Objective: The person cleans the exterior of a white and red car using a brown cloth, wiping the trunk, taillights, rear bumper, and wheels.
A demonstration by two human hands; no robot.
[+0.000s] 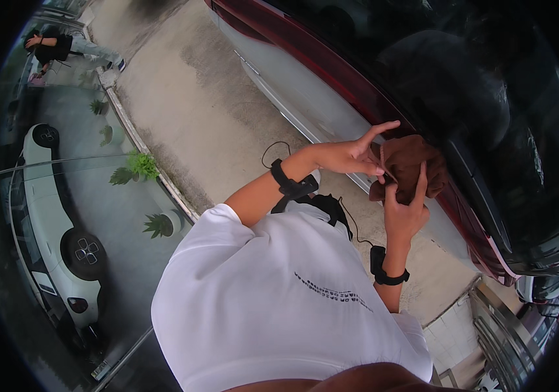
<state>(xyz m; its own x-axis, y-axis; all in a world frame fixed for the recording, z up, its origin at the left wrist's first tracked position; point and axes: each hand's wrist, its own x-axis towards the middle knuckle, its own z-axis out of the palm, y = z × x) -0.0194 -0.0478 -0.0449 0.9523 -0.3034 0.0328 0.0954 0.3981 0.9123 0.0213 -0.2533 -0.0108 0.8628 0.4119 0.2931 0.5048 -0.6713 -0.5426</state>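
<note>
A brown cloth (409,157) is bunched between my two hands, in front of the rear of a silver-white car (304,78). My left hand (357,153) pinches the cloth's near edge, with one finger stretched out away from it. On the other side, my right hand (406,210) grips the lower part of the cloth, its index finger lying over the folds. Behind the cloth runs the car's long red tail-light strip (353,93). Beyond that spreads the dark glass (456,88), full of reflections. Whether the cloth touches the car cannot be told.
Black straps with small devices ring both wrists; a thin cable (356,228) hangs by my body. Left of the concrete ground (201,108) stand potted plants (164,223) and a white car (49,196). A seated person (59,46) is far left. Metal railings (500,318) rise lower right.
</note>
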